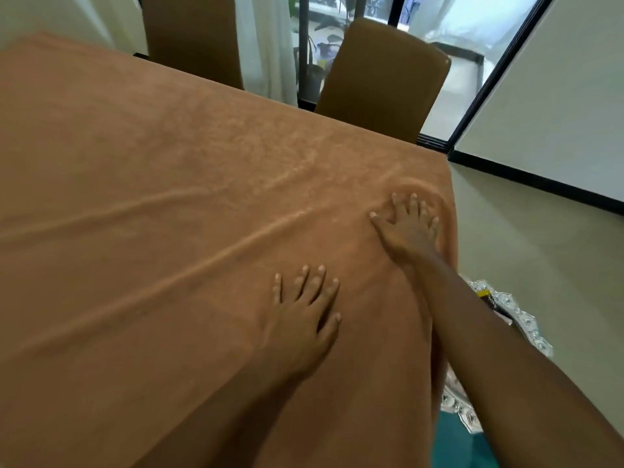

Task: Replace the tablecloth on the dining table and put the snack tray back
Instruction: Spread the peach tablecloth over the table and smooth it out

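Across the bench, the brown tablecloth (pixel 152 184) lies spread, with long creases running toward the far right corner. The left grip (pixel 304 312) and right grip (pixel 408 228) press flat on it, fingers straight and spread, holding nothing. Smoothing seems nearly done. The ornate silver snack tray (pixel 533 329) sits low beside the bench, partly behind the right forearm, not yet returned. Two tan chairs (pixel 381 79) stand beyond, by a glass door (pixel 439 25).

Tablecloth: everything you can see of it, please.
The tablecloth is an orange-brown, plush, towel-like fabric. It lies spread flat and hangs down along its right side. Long shallow creases cross it diagonally. The left hand and right hand lie flat on it, fingers spread, the right one beside a bunched ridge near the corner.
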